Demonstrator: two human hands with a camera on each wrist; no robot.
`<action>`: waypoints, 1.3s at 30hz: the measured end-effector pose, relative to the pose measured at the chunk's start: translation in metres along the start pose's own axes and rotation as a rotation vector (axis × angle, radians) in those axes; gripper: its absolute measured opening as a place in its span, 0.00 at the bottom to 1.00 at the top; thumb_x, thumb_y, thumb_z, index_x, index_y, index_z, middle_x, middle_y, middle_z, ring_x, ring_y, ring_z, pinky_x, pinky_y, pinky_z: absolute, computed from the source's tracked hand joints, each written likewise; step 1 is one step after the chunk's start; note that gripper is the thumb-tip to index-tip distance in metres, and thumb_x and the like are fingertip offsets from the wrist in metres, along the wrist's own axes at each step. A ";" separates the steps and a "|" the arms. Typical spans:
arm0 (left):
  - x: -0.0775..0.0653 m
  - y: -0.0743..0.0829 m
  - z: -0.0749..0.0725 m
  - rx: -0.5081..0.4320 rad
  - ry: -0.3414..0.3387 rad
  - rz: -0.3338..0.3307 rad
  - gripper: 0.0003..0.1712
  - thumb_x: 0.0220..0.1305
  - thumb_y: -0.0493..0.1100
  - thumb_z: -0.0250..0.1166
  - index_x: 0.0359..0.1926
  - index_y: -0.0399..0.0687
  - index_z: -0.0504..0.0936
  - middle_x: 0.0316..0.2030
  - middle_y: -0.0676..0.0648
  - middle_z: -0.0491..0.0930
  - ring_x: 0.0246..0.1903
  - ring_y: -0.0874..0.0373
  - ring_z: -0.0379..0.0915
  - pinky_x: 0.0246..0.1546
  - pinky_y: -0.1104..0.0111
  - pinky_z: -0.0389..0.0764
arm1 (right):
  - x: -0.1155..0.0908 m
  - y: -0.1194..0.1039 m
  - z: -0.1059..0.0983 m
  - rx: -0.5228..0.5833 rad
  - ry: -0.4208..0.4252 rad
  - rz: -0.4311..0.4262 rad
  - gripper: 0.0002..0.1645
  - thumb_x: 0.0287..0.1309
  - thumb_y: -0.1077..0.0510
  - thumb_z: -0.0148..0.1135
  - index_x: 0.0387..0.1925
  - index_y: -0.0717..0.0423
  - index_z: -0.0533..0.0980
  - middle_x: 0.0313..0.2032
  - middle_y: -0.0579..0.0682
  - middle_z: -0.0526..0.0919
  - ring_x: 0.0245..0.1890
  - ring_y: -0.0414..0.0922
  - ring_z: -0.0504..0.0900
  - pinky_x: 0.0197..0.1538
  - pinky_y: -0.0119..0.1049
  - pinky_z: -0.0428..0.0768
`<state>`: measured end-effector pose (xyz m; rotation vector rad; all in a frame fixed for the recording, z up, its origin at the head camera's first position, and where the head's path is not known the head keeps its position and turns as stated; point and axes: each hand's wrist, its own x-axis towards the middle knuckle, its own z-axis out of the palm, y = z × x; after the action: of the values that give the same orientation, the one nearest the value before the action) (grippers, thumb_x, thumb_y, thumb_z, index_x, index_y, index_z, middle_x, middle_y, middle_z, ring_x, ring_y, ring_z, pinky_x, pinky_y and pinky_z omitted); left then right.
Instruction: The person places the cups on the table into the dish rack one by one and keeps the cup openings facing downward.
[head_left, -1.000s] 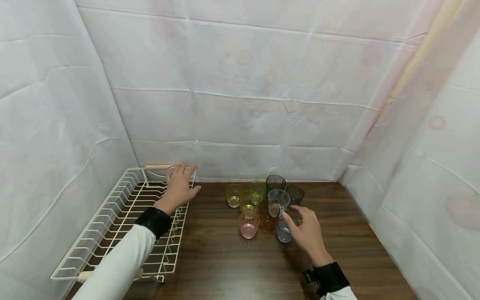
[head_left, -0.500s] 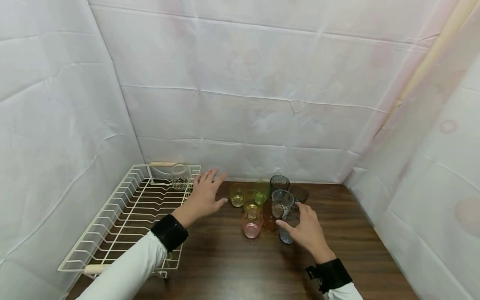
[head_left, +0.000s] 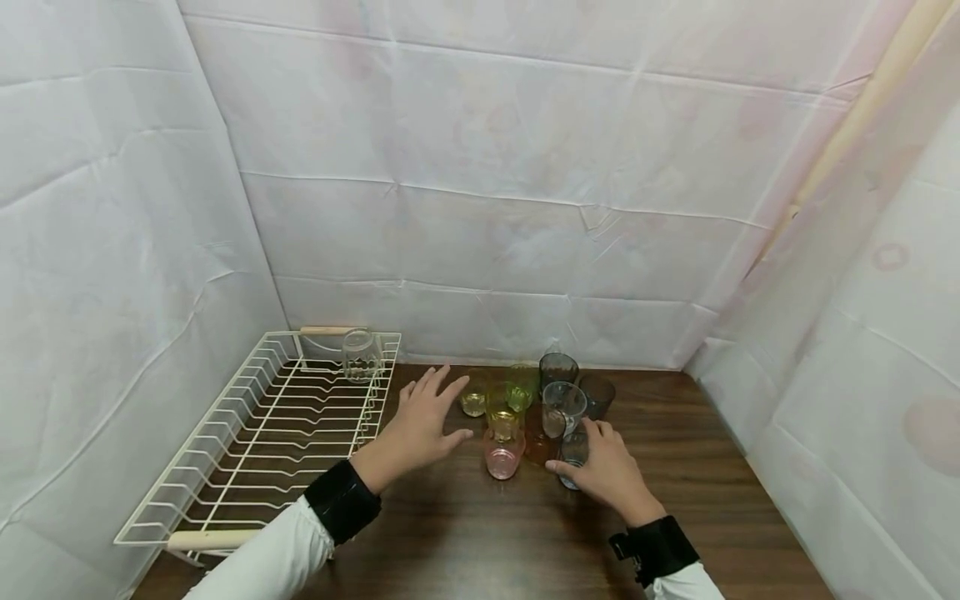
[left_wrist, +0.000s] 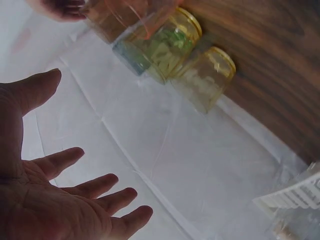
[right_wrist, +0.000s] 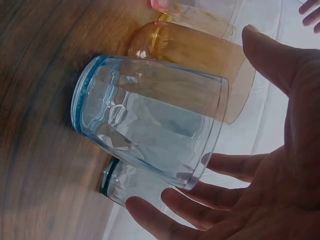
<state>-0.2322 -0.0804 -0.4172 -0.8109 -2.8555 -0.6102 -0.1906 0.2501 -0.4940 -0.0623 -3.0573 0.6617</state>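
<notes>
My right hand (head_left: 611, 471) is at the pale blue glass (right_wrist: 150, 120), the nearest on the right of a cluster of glasses. In the right wrist view, the fingers (right_wrist: 200, 207) reach along one side near its rim, the thumb lies apart on the other; whether they touch is unclear. My left hand (head_left: 416, 425) hovers between the rack and the cluster, fingers spread, holding nothing. Nearest to it are a yellow glass (head_left: 473, 402) and a pink glass (head_left: 501, 460). A clear glass (head_left: 361, 354) sits in the rack's far right corner.
A cream wire dish rack (head_left: 258, 454) with wooden handles stands on the left of the brown wooden table (head_left: 480, 542). Behind the pale blue glass are amber (head_left: 540, 437), green (head_left: 521, 387) and dark grey glasses (head_left: 558, 371). White sheeting (head_left: 480, 167) encloses the back and sides.
My left hand has moved from above the rack rightward toward the cluster, uncovering the clear glass in the rack. My right hand has shifted slightly, staying by the pale blue glass.
</notes>
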 end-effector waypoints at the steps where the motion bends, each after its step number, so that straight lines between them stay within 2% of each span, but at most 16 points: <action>1: -0.002 0.000 0.001 -0.005 0.006 -0.002 0.48 0.66 0.56 0.76 0.81 0.50 0.66 0.82 0.31 0.57 0.81 0.27 0.53 0.76 0.27 0.59 | 0.000 0.000 0.001 -0.003 -0.001 -0.003 0.70 0.55 0.22 0.72 0.80 0.67 0.59 0.76 0.74 0.64 0.74 0.75 0.67 0.64 0.75 0.75; 8: -0.010 -0.001 0.004 -0.041 0.013 -0.023 0.48 0.65 0.55 0.77 0.80 0.50 0.67 0.81 0.30 0.58 0.81 0.27 0.53 0.76 0.27 0.57 | 0.002 0.000 0.002 -0.026 0.007 -0.029 0.68 0.55 0.24 0.73 0.78 0.68 0.62 0.75 0.74 0.66 0.73 0.75 0.69 0.63 0.74 0.77; 25: -0.010 0.000 0.004 -0.023 0.033 -0.021 0.50 0.64 0.56 0.78 0.81 0.50 0.66 0.81 0.31 0.59 0.81 0.28 0.52 0.76 0.26 0.56 | 0.004 0.002 0.004 -0.050 -0.072 0.000 0.64 0.57 0.32 0.78 0.78 0.69 0.62 0.72 0.74 0.69 0.71 0.74 0.71 0.64 0.72 0.78; 33: -0.010 -0.001 0.003 0.009 0.039 -0.034 0.50 0.64 0.57 0.77 0.81 0.51 0.66 0.81 0.31 0.59 0.81 0.28 0.53 0.77 0.26 0.55 | 0.003 0.003 0.003 -0.045 -0.014 -0.031 0.52 0.61 0.45 0.78 0.74 0.71 0.66 0.66 0.75 0.74 0.64 0.71 0.79 0.60 0.66 0.82; 39: -0.012 -0.003 0.002 0.007 0.046 -0.041 0.50 0.63 0.57 0.78 0.80 0.50 0.66 0.80 0.31 0.60 0.81 0.29 0.54 0.77 0.26 0.56 | 0.001 0.000 0.001 -0.048 -0.003 -0.036 0.52 0.60 0.47 0.78 0.74 0.72 0.67 0.67 0.75 0.74 0.63 0.71 0.79 0.61 0.67 0.81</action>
<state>-0.2239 -0.0878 -0.4225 -0.7289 -2.8379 -0.6148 -0.1916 0.2500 -0.4952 -0.0061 -3.0699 0.5866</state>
